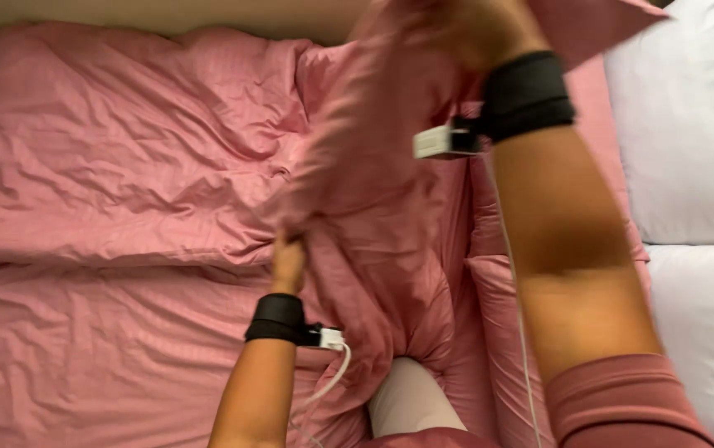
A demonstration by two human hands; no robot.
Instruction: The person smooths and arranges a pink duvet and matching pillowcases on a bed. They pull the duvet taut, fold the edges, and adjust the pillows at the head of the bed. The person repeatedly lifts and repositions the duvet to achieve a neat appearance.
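A pink striped pillowcase point(365, 174) hangs in front of me over the bed, blurred by motion. My right hand point(477, 29) is raised at the top and grips the upper end of the pillowcase. Lower down, my left hand point(288, 264) grips its left side, fingers partly hidden in the cloth. Both wrists wear black bands with small white devices and white cables. The white end of a pillow point(411, 398) sticks out of the pillowcase at the bottom.
A rumpled pink duvet point(108, 207) covers the bed on the left. Two white pillows point(689, 124) lie at the right edge, one above the other. A pale wall strip runs along the top.
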